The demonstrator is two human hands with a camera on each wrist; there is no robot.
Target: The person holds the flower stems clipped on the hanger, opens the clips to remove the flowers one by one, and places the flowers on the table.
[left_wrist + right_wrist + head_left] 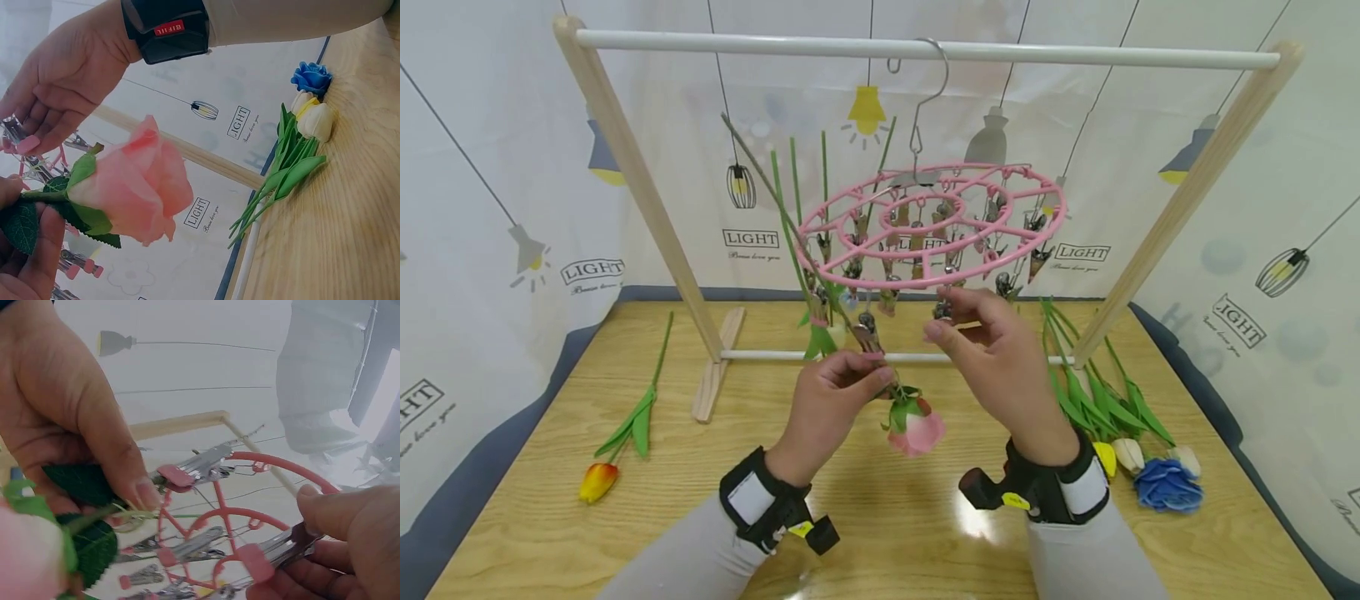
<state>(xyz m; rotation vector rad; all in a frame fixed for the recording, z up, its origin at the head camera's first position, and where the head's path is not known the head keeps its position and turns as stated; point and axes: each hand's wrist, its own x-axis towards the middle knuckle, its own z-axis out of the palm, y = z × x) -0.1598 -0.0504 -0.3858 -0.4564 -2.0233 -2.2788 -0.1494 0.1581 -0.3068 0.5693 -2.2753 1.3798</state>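
A pink rose (916, 432) hangs head-down, its long stem slanting up past the left side of a round pink clip hanger (917, 283). My left hand (835, 392) pinches the stem just above the bloom, beside dark green leaves (97, 550). Right at those fingertips, a metal clip with pink tips (200, 467) overlaps the stem. My right hand (1000, 358) holds another metal clip (275, 550) between thumb and fingers, under the hanger's front rim. In the left wrist view, the rose bloom (147, 187) faces away from both hands.
The hanger hooks over a white bar (737, 42) between wooden posts (640, 183). Several other clips dangle from it, and green stems (793, 183) rise at its left. An orange-yellow tulip (598, 482) lies at left; tulips and a blue rose (1168, 485) lie at right.
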